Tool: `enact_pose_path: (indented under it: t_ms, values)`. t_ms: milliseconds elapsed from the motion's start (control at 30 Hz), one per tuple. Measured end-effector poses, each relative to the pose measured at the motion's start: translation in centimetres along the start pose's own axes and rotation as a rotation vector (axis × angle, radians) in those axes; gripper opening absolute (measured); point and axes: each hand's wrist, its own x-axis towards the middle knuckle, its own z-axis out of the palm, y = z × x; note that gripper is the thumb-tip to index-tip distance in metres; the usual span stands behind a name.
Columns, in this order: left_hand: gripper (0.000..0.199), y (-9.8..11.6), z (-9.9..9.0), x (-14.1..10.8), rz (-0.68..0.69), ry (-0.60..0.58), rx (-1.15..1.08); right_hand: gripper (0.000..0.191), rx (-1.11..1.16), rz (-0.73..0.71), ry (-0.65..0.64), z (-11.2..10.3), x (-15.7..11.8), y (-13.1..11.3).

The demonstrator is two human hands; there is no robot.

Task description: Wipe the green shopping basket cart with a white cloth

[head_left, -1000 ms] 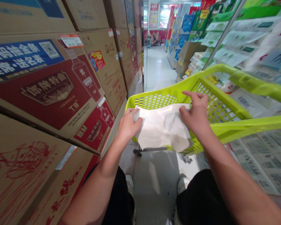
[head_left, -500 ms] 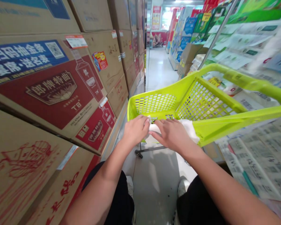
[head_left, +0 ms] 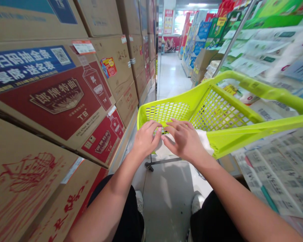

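Observation:
A white cloth (head_left: 165,149) drapes over the near rim of a bright yellow-green shopping cart (head_left: 242,139). My left hand (head_left: 146,139) sits at the left part of that rim, fingers bent and thumb close to the index finger, gripping the cloth's edge; the contact is partly hidden. Just right of it, my right hand (head_left: 185,139) hovers over the rim and cloth with its fingers lifted and apart. The cart's basket has a grid of holes, and a thick handle arches at its right end.
Stacked cardboard cartons (head_left: 53,97) line the left side. On the right are shelves of white packaged goods (head_left: 267,57) behind a metal pole (head_left: 232,37). A cart wheel (head_left: 149,166) rests on the tiled floor (head_left: 166,198) ahead of my shoes. Farther up the aisle stand coloured boxes (head_left: 204,32).
My right hand has loosened from the cloth at the rim, its fingers rising and spreading. My left hand has barely shifted. The cart stays in place.

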Motion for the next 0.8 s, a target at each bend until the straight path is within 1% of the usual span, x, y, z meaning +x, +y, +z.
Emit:
enact_pose_path:
  t_ms: [67,133,167,233,367,467,633,800]
  values:
    - [0.039,0.1,0.2,0.1,0.015,-0.049,-0.002,0.037,-0.024,0.015,-0.078,-0.1,0.0,0.1]
    - [0.038,0.1,0.3,0.1,0.017,-0.074,-0.003,0.038,-0.075,0.032,-0.208,-0.1,-0.1,0.3]
    - [0.038,0.1,0.3,0.1,0.012,-0.075,-0.012,0.039,-0.1,0.037,-0.259,0.0,-0.2,0.4]
    - [0.039,0.0,0.3,0.0,-0.003,-0.059,-0.045,0.042,-0.135,0.043,-0.307,0.1,-0.4,0.7]
    - [0.04,-0.1,0.2,-0.2,-0.027,-0.032,-0.07,0.045,-0.154,0.064,-0.307,0.5,-0.6,1.1]
    - [0.039,0.0,0.3,-0.2,-0.041,-0.052,-0.045,0.042,-0.149,0.053,-0.298,0.6,-0.6,1.2]
    - [0.035,0.3,0.4,-0.1,-0.011,-0.082,0.02,0.037,-0.121,0.043,-0.285,0.4,-0.5,1.0]
    - [0.035,0.3,0.4,-0.2,-0.004,-0.084,0.04,0.034,-0.13,0.049,-0.298,0.1,-0.4,0.9]
